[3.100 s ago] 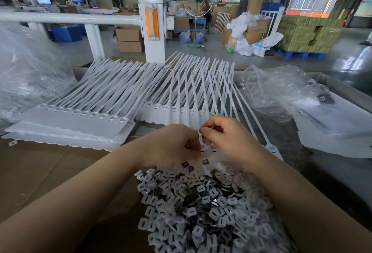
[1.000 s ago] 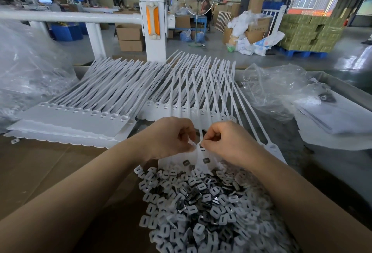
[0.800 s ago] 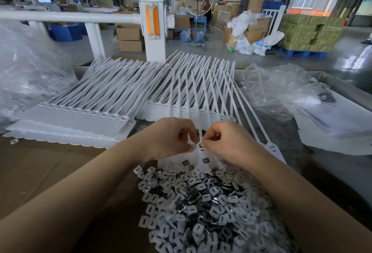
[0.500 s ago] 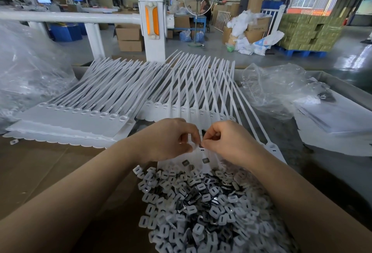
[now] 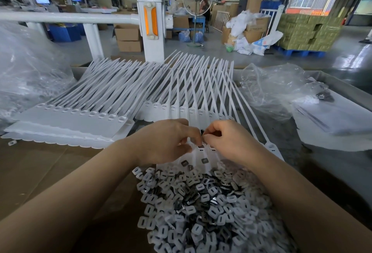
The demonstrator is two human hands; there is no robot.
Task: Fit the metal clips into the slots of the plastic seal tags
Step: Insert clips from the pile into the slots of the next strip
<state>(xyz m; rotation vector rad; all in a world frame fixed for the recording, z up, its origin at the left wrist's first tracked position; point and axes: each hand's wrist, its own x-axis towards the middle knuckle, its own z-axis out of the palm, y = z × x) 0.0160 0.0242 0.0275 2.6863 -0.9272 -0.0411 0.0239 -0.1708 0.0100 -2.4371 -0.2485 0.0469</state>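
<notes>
A strip of joined white seal tags [image 5: 203, 153] lies under my hands, its long tails fanning away from me. My left hand [image 5: 167, 142] and my right hand [image 5: 227, 140] meet fingertip to fingertip just above the tags' slot row. Both pinch a small dark metal clip [image 5: 202, 132] between thumb and forefinger. Two loose clips [image 5: 204, 160] lie on the tag faces below. A heap of white caps and dark metal clips [image 5: 201, 202] fills the space between my forearms.
Stacked tag sheets [image 5: 66, 124] lie at the left, and another fanned strip [image 5: 181, 91] behind my hands. Crumpled clear plastic bags [image 5: 271, 89] sit at right and far left. Brown cardboard [image 5: 40, 172] covers the near table. A white rail post [image 5: 150, 23] stands behind.
My hands have stayed almost in place over the slot row. The left thumb and forefinger have closed up against the right fingertips around the clip.
</notes>
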